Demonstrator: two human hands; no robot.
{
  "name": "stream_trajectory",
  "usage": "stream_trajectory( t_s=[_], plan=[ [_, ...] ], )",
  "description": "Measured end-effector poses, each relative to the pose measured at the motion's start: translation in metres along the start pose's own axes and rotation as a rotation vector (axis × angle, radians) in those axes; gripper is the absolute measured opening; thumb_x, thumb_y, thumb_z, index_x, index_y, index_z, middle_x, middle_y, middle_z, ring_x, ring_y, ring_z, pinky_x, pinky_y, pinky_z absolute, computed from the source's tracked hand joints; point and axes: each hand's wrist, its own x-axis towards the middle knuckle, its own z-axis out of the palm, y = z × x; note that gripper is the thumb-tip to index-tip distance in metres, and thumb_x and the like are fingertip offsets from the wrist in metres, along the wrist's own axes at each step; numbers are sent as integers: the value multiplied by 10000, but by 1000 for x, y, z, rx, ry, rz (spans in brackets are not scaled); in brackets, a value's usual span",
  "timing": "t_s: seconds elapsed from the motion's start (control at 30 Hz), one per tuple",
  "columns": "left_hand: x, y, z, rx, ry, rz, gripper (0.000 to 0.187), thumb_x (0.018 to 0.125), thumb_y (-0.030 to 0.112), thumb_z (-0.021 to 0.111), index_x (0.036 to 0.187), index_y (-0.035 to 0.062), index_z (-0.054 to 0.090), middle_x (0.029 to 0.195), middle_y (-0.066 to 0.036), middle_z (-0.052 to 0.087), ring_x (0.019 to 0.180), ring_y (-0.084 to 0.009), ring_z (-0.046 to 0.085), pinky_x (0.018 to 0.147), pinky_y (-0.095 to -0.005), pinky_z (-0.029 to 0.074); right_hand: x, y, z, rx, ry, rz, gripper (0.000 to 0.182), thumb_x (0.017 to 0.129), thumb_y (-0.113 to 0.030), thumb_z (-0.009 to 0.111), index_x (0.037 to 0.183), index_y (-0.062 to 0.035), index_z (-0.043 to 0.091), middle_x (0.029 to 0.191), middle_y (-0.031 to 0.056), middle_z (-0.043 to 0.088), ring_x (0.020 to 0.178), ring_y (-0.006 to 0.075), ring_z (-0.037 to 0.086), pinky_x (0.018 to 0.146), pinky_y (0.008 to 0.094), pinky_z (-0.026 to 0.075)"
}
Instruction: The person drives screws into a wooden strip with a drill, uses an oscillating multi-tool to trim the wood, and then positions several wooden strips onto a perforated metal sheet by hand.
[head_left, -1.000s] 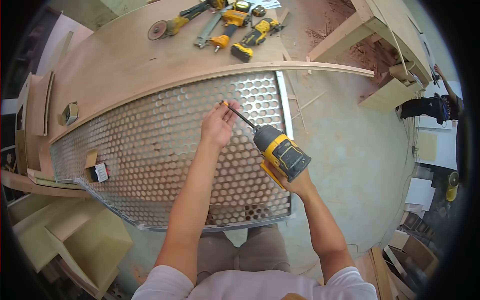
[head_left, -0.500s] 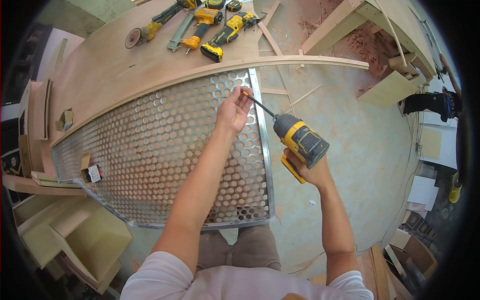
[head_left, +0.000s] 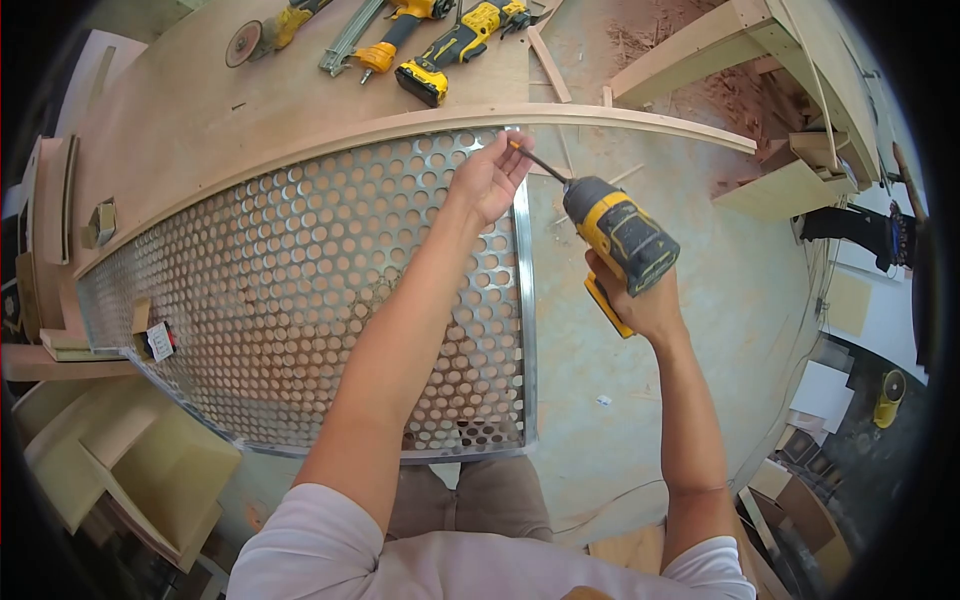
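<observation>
Fingers [head_left: 515,160] of your left hand [head_left: 490,180] pinching the bit tip, right hand [head_left: 645,305] wrapped around the drill grip.

Your yellow drill [head_left: 620,235] sits at about 2 o'clock from the middle of the view, its long bit [head_left: 540,163] angled toward 10 o'clock, ending at the top right corner of the perforated metal sheet [head_left: 300,290]. That corner sits right under the curved wooden strip [head_left: 330,140]. The sheet lies on the plywood surface [head_left: 180,110], and up at 12 o'clock there's a bunch of yellow power tools [head_left: 440,55] well apart from your hands.
</observation>
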Motion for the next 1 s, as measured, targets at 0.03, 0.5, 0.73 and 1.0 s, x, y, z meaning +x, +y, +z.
stream_trajectory(
  t_s=[0.03,0.5,0.73,1.0],
  plan=[
    [2,2,5,-23,4,-4,214,1082,197,474,1154,37,596,1126,-100,662,1146,-229,636,1013,-381,520,6,1,2,10,-2,8,288,866,-125,771,1106,-8,662,974,111,728,869,236,705,784,343,553],
    [39,11,10,-94,1,-21,213,1087,194,436,1182,72,582,1252,-111,644,1224,-288,599,1088,-450,468,59,-14,-4,2,-55,26,299,877,-113,752,1134,4,651,937,37,679,793,119,597,713,307,531],
    [41,11,10,-80,13,-17,218,1076,180,453,1176,51,597,1196,-91,650,1162,-251,609,1066,-431,482,89,-45,-32,-46,-195,153,375,871,-186,759,1184,-7,656,987,116,730,870,212,679,828,363,542],
    [24,55,-8,1961,119,1120,196,988,189,572,1076,52,680,1084,-129,658,1082,-328,637,910,-425,540,145,-90,-44,-357,-371,174,375,833,-261,756,1109,-21,671,807,82,682,674,177,647,650,346,538]
  ],
)
